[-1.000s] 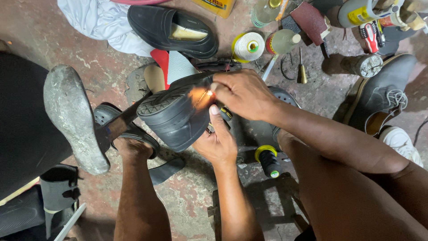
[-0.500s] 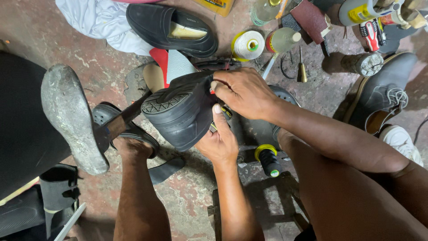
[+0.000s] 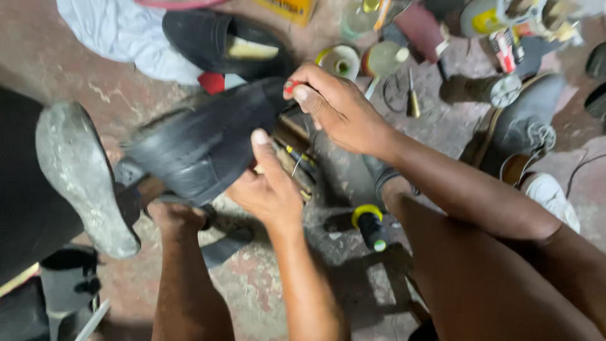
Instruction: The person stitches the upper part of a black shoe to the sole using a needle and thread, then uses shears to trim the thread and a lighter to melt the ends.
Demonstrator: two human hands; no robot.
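My left hand [image 3: 268,189] grips a black shoe [image 3: 202,145] from below, thumb pressed up against its side. The shoe lies tilted across the middle of the view and is blurred by motion. My right hand [image 3: 341,110] is at the shoe's upper right end, its thumb and fingers pinched on a small red lighter [image 3: 290,85]. No flame shows at the lighter. A thin thread or wire [image 3: 295,165] hangs by my left thumb.
A shoe with a worn grey sole [image 3: 82,177] stands at the left. A black loafer [image 3: 221,44] lies on a white cloth [image 3: 120,31] at the top. Round tins [image 3: 341,60], an awl [image 3: 411,101], a grey boot [image 3: 524,126] and a yellow-capped bottle [image 3: 369,224] lie around.
A small flame burned at the shoe's edge a second ago and is now out. My right hand has lifted from the shoe's side to its upper end, and the shoe has turned.
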